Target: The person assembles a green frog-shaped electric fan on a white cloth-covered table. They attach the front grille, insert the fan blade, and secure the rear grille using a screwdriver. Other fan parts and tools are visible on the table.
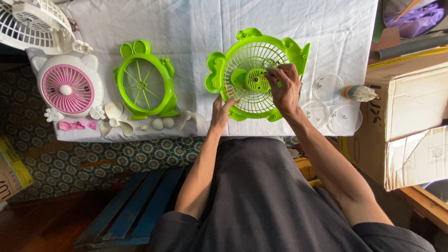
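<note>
Green fan grille half (254,74), frog-shaped with a white mesh guard and a green motor block at its hub, lies flat on the white-covered table (186,28), just in front of the person. Right hand (285,86) rests over the right part of the grille, fingers curled around a thin tool whose tip touches the hub; the tool's kind cannot be made out. Left hand (221,109) presses at the lower left rim of the same grille, fingers loosely extended, holding nothing else.

Second green housing (145,79), an open ring with thin spokes and round ears on top, lies to the left, apart from the first. White propeller blades (116,119) lie at its lower left corner; small white rounded pieces (163,123) sit beside its lower edge, near the table's front edge.

White and pink fan (69,88), complete, with a pink grille, lies further left. Pink small parts (77,125) lie below it. White fan guard (32,23) overlaps the top left corner of the table.

Clear round lids (329,105), three in number, lie near one another to the right of the right hand. Small bottle (359,93) lies on its side just beyond them. Cardboard box (413,116) stands at the right of the table.
</note>
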